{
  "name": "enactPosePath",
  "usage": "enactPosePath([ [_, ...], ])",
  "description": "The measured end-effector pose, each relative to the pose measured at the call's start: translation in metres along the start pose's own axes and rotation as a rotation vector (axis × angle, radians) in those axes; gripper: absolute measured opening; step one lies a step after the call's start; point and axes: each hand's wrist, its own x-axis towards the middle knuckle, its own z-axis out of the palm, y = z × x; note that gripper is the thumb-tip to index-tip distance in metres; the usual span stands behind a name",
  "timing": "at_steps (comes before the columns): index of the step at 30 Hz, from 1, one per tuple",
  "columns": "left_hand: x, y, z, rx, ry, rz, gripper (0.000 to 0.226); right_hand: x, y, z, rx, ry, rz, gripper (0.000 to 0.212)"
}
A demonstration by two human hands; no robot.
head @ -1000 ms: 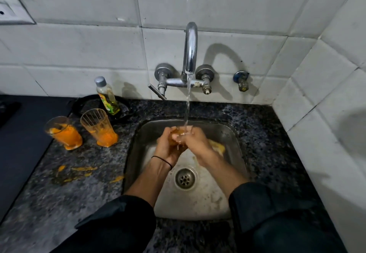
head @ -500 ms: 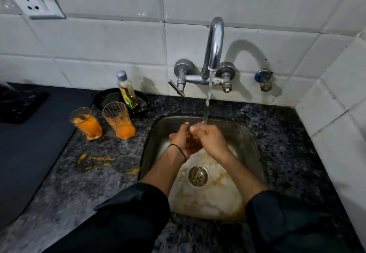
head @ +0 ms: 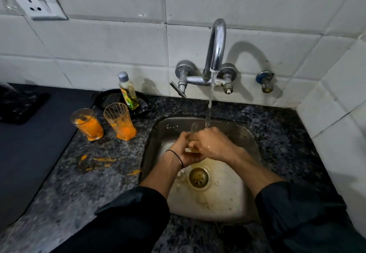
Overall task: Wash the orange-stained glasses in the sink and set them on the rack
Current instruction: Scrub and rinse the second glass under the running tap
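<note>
Over the steel sink (head: 245, 134), my left hand (head: 181, 150) and my right hand (head: 213, 145) are wrapped around a clear glass (head: 193, 129). Only its rim and a bit of its wall show between my fingers. Water from the chrome tap (head: 215, 55) runs down onto the glass and my right hand. Two more glasses stand upright on the dark granite counter, left of the sink. The left glass (head: 88, 125) and the right glass (head: 120, 122) both hold orange residue. No rack is in view.
A dish soap bottle (head: 127, 91) stands on a black dish (head: 107, 99) behind the glasses. Orange smears (head: 99, 161) lie on the counter (head: 99, 189). The sink floor is stained orange around the drain (head: 198, 176). White tiled walls close the back and right. A socket (head: 39, 3) sits upper left.
The view has shifted so the sink sits further right and lower. My hands keep turning the glass under the stream, and the orange tint in it has faded.
</note>
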Motion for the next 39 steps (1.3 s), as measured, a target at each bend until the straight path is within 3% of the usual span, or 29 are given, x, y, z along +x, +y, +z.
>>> enactPosePath([
  [2, 0.002, 0.002, 0.0, 0.005, 0.006, 0.017, 0.031, -0.003, 0.007, 0.004, -0.199, 0.001, -0.123, 0.022],
  [7, 0.003, -0.005, 0.003, -0.118, -0.04, 0.143, 0.033, -0.003, -0.004, 0.01, 0.2, 0.169, 0.145, 0.029],
  [9, 0.003, -0.007, 0.001, -0.071, -0.081, 0.127, 0.044, -0.004, -0.012, 0.01, 0.107, 0.189, 0.162, 0.03],
  [13, 0.004, -0.002, -0.003, 0.084, -0.071, -0.001, 0.044, -0.02, 0.0, 0.002, 0.036, 0.034, -0.042, 0.025],
  [17, 0.011, -0.007, -0.004, 0.005, -0.165, 0.117, 0.042, -0.01, 0.014, 0.02, 0.1, 0.017, -0.02, 0.038],
  [22, 0.022, -0.009, -0.004, 0.0, -0.171, 0.372, 0.035, -0.004, -0.001, 0.034, 1.343, 0.254, 0.219, 0.058],
  [24, 0.019, 0.0, 0.0, 0.065, -0.183, 0.506, 0.029, -0.01, -0.005, 0.043, 1.732, 0.322, 0.196, 0.055],
  [26, 0.015, 0.007, 0.006, 0.222, -0.21, 0.636, 0.038, -0.016, -0.008, 0.053, 2.101, 0.37, 0.2, 0.041],
  [28, 0.007, 0.008, 0.009, 0.374, -0.251, 0.698, 0.05, -0.011, -0.006, 0.059, 2.286, 0.428, 0.358, 0.035],
  [30, 0.006, 0.003, 0.008, 0.407, -0.231, 0.708, 0.051, -0.002, -0.003, 0.055, 2.158, 0.475, 0.57, 0.042],
  [32, 0.009, -0.005, 0.002, 0.271, -0.173, 0.643, 0.042, 0.006, -0.003, 0.047, 1.968, 0.45, 0.701, 0.038],
  [34, 0.012, -0.01, -0.004, 0.14, -0.131, 0.497, 0.037, 0.012, -0.002, 0.037, 1.611, 0.464, 0.67, 0.032],
  [36, 0.014, -0.01, -0.007, 0.134, -0.058, 0.285, 0.035, 0.008, 0.001, 0.026, 0.981, 0.45, 0.393, 0.03],
  [38, 0.017, -0.005, -0.005, 0.071, 0.003, 0.083, 0.041, 0.001, 0.005, 0.016, 0.293, 0.283, 0.034, 0.027],
  [39, 0.019, -0.002, -0.004, 0.059, 0.021, 0.039, 0.043, -0.001, 0.009, 0.011, 0.089, 0.165, -0.088, 0.02],
])
